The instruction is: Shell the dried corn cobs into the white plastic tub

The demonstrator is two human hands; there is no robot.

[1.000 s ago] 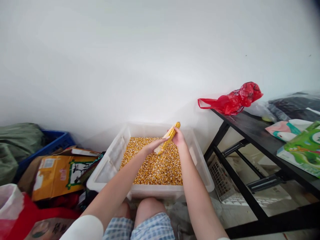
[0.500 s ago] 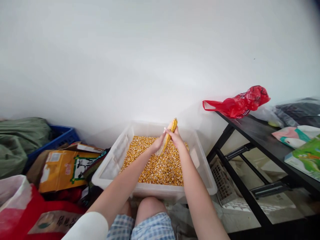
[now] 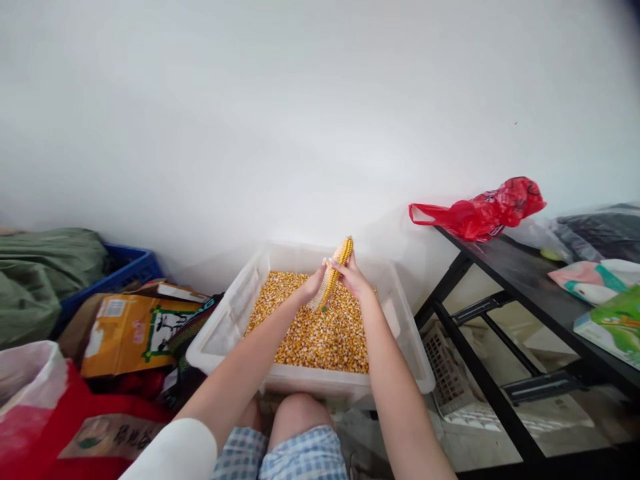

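A corn cob is held tilted above a white plastic tub, its tip pointing up and away. Yellow kernels cover its right side, while a pale stripe on the left is stripped bare. My right hand is closed around the cob's upper part, the thumb lying across the kernels. On the other side, my left hand has its fingers pressed together against the cob's left edge. Loose corn kernels fill the bottom of the tub beneath both hands. Some fingers are hidden behind the cob.
A black metal-framed table on the right bears a red plastic bag and a green packet. A white crate sits beneath it. To the left are an orange carton, a blue crate and a red bag.
The cob has turned slightly in my hands, showing more of its bare stripe. My left hand has shifted a little left and down along it. The view has moved slightly.
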